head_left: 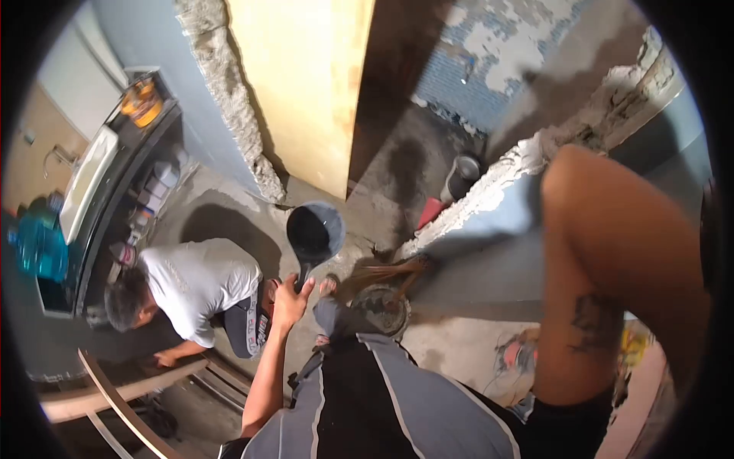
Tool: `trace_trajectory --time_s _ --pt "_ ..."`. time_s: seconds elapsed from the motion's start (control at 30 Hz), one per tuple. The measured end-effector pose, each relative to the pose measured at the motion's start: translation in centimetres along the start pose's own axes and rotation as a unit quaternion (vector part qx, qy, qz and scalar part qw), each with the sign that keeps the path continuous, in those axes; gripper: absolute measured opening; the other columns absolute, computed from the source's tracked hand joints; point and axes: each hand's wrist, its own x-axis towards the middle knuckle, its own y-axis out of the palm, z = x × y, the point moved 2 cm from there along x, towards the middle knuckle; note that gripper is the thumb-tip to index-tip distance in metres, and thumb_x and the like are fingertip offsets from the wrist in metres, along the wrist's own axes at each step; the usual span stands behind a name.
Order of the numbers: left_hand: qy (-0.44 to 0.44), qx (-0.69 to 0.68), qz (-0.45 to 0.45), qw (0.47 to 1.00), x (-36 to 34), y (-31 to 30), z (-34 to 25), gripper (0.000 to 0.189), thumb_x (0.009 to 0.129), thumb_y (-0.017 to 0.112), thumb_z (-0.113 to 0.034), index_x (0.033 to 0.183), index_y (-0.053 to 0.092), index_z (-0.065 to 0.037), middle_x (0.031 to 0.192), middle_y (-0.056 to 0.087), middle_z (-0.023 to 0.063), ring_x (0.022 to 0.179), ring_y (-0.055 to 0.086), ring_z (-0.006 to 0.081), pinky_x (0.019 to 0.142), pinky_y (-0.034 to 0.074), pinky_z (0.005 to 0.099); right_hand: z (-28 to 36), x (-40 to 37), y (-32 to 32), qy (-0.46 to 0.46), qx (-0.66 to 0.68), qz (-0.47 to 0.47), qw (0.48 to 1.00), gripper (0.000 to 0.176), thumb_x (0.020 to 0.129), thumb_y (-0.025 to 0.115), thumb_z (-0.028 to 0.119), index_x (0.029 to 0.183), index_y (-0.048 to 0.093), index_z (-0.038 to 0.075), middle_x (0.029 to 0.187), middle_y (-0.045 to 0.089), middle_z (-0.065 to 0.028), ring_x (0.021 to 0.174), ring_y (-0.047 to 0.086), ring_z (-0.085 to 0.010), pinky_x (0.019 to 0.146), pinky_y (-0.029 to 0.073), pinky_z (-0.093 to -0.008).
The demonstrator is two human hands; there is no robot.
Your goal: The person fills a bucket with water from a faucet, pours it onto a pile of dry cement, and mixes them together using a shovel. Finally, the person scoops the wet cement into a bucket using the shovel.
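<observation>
A dark grey plastic dipper with a deep round bowl and a short straight handle (pixel 312 233) is held in the left hand (pixel 290 306), the fingers wrapped around the handle's end and the thumb laid along its right side. The dipper is carried in the air ahead of the body, with its bowl placed beyond the hand. Its long axis is kept nearly in line with the left forearm (pixel 264 390), running away from the striped grey-and-black shirt (pixel 344 405); the bowl's mouth is turned up toward the camera. Whether anything is contained in the shadowed bowl cannot be judged with confidence.

To the right of the left hand, past a grey-clothed leg (pixel 333 315), a round grey container (pixel 407 315) is set on the concrete floor (pixel 451 352). It is placed nearer to the left hand than to the tattooed right arm (pixel 585 268), which is bent well apart on the far right; the right hand is cut off from view, so its state cannot be told. On the left, a light grey shirt (pixel 202 271) is worn by a crouching co-worker, by whom a wooden frame (pixel 126 392) is reached.
</observation>
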Motion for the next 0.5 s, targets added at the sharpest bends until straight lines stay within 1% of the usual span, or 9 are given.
trace_trajectory --time_s 0.1,0.17,0.23,0.3,0.37,0.4,0.43,0.47,0.5 --pt "0.057 0.017 0.098 0.993 6.2 2.2 -2.9 0.049 0.088 0.053 -0.036 0.112 0.052 0.005 0.099 0.058 0.0341 0.099 0.054 0.0500 0.083 0.044 0.0499 -0.9 -2.4 1.1 0.001 -0.024 -0.049 0.998 0.050 0.090 0.049 0.036 0.122 0.047 -0.002 0.103 0.055 -0.0166 0.091 0.058 -0.0213 0.075 0.048 -0.0405" --pt "0.055 0.150 0.144 0.977 10.6 4.1 -4.7 0.042 0.085 0.054 -0.034 0.104 0.055 0.003 0.096 0.060 0.0309 0.096 0.057 0.0472 0.081 0.045 0.0510 -1.7 -3.6 2.2 -0.022 -0.015 -0.106 0.994 0.051 0.090 0.049 0.036 0.123 0.047 -0.002 0.104 0.055 -0.0169 0.092 0.058 -0.0215 0.075 0.048 -0.0409" --pt "0.094 0.227 0.195 0.950 14.9 6.0 -7.1 0.037 0.084 0.055 -0.033 0.099 0.057 0.001 0.095 0.062 0.0290 0.093 0.059 0.0440 0.079 0.046 0.0507 -2.2 -4.8 3.2 -0.047 0.023 -0.219 0.974 0.051 0.089 0.049 0.037 0.123 0.047 -0.002 0.104 0.055 -0.0172 0.092 0.058 -0.0217 0.075 0.048 -0.0413" --pt "0.115 0.225 0.208 0.945 18.5 7.7 -8.7 0.038 0.084 0.055 -0.033 0.097 0.057 0.002 0.092 0.061 0.0291 0.091 0.058 0.0449 0.078 0.045 0.0502 -4.0 -7.1 4.0 -0.050 0.044 -0.370 0.927 0.052 0.089 0.049 0.037 0.123 0.047 -0.002 0.105 0.055 -0.0175 0.092 0.058 -0.0219 0.075 0.048 -0.0416" --pt "0.151 0.198 0.206 0.946 21.8 9.1 -11.2 0.039 0.084 0.057 -0.032 0.094 0.057 0.005 0.090 0.061 0.0295 0.092 0.057 0.0466 0.079 0.044 0.0504 -7.2 -10.7 4.0 -0.035 0.038 -0.422 0.905 0.052 0.089 0.049 0.037 0.124 0.047 -0.002 0.105 0.055 -0.0177 0.092 0.058 -0.0219 0.075 0.048 -0.0418" --pt "0.153 0.204 0.216 0.943 23.7 9.8 -12.3 0.039 0.084 0.057 -0.032 0.094 0.057 0.005 0.090 0.061 0.0295 0.092 0.057 0.0466 0.079 0.044 0.0504 -10.1 -14.5 3.8 0.172 -0.009 -0.230 0.958 0.048 0.090 0.050 0.029 0.125 0.044 -0.002 0.107 0.055 -0.0171 0.086 0.059 -0.0209 0.079 0.047 -0.0402" --pt "0.154 0.196 0.211 0.945 25.7 10.8 -13.2 0.040 0.084 0.056 -0.031 0.101 0.056 0.004 0.093 0.061 0.0300 0.095 0.057 0.0455 0.081 0.044 0.0493 -12.5 -18.3 4.1 0.371 -0.051 -0.023 0.927 0.045 0.090 0.051 0.022 0.127 0.041 -0.002 0.110 0.054 -0.0165 0.080 0.060 -0.0199 0.083 0.045 -0.0387" --pt "0.154 0.188 0.207 0.948 27.7 11.9 -13.9 0.042 0.084 0.055 -0.031 0.109 0.056 0.004 0.097 0.061 0.0305 0.097 0.058 0.0445 0.084 0.045 0.0482 -14.2 -20.4 5.4 0.457 -0.094 -0.013 0.884 0.048 0.088 0.056 0.016 0.129 0.041 -0.002 0.109 0.054 -0.0142 0.075 0.058 -0.0150 0.074 0.047 -0.0311" --pt "0.158 0.192 0.214 0.944 29.6 13.5 -14.4 0.042 0.084 0.055 -0.031 0.109 0.056 0.004 0.097 0.061 0.0305 0.097 0.058 0.0445 0.084 0.045 0.0482 -15.8 -23.8 6.0 0.579 -0.063 -0.025 0.812 0.050 0.087 0.059 0.015 0.130 0.041 -0.001 0.109 0.054 -0.0129 0.074 0.057 -0.0126 0.071 0.046 -0.0286"
